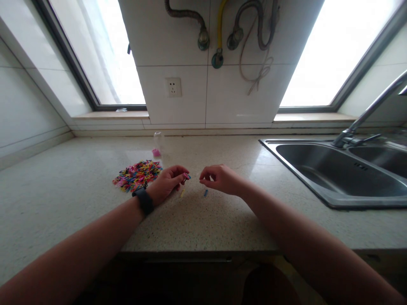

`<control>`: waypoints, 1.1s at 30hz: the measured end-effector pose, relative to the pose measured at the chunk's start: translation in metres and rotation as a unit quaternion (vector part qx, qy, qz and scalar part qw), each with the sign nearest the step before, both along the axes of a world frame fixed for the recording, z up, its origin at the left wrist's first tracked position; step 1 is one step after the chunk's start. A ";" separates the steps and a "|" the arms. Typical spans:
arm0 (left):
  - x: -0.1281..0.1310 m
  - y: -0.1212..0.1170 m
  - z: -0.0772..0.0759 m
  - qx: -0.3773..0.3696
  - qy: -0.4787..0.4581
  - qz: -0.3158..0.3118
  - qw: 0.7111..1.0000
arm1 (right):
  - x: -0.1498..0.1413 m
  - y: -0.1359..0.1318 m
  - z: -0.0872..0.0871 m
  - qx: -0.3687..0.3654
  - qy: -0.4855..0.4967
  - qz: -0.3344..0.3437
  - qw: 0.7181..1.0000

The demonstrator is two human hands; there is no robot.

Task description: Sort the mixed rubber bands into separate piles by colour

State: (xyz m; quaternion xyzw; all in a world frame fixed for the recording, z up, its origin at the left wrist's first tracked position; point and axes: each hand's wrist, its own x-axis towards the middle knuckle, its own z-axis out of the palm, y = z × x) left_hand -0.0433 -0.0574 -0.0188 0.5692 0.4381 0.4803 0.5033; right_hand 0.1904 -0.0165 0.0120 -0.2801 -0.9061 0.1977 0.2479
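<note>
Counter (222, 231), pale and speckled, with sink (294, 203) let in toward the right end. Left of centre, between front and back edges, pile of colourful pieces (135, 176). Just right of that, left hand (167, 183), thumb and forefinger clamped together; opposite, right hand (221, 178), fingers curled, cannot tell whether tips meet. Nearer the back edge, clear container (159, 142). Smallest: pink piece (186, 176) in the left grip; nearer the front edge, yellow piece (182, 193) and blue piece (205, 193). Probably light, thin, springy, easily dropped; best pinched at one end.
</note>
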 end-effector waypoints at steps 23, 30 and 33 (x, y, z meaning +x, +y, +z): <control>0.012 0.001 0.001 0.006 -0.087 0.044 0.995 | -0.033 -0.012 -0.012 0.064 0.036 -0.071 0.995; 0.011 0.000 0.001 0.002 -0.097 0.046 0.994 | -0.029 -0.007 -0.011 0.053 0.060 -0.096 0.992; 0.011 0.000 0.000 0.007 -0.096 0.047 0.994 | -0.029 -0.006 -0.010 0.048 0.077 -0.093 0.992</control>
